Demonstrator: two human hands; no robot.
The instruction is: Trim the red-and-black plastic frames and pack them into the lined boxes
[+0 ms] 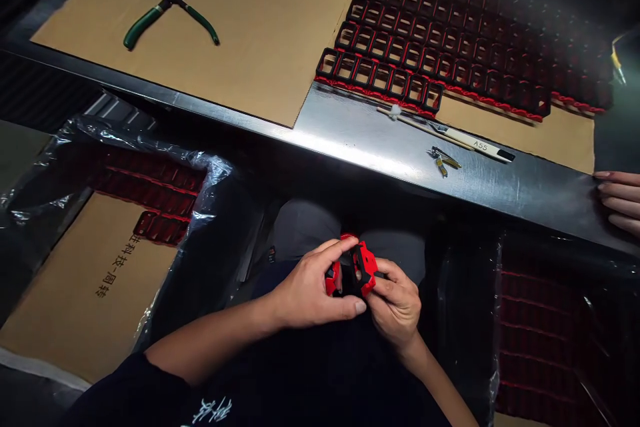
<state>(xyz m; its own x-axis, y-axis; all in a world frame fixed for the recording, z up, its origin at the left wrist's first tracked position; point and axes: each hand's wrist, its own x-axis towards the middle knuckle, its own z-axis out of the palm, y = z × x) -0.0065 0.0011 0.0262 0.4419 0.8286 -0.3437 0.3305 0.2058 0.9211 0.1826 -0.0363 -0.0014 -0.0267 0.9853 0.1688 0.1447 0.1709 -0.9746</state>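
Note:
Low over my lap, a red-and-black plastic frame (369,268) is held between both hands. My left hand (315,287) curls round its left side, fingers over the top and thumb beneath. On the other side my right hand (399,300) grips it, fingers bent against the red edge. My fingers and palms hide part of the piece. Rows of similar red-and-black frames (383,43) stand on the table in front of me. Closest to my hands on the metal edge lie a small nail clipper (445,160) and a white pen-like tool marked A55 (480,145).
Green-handled cutting pliers (173,3) lie on a cardboard sheet (260,27). A plastic-lined box (90,280) with more frames stands at left, another lined bin (535,333) at right. Another person's hand (620,197) rests at the table's right edge. A thin stick (425,125) lies beside the pen-like tool.

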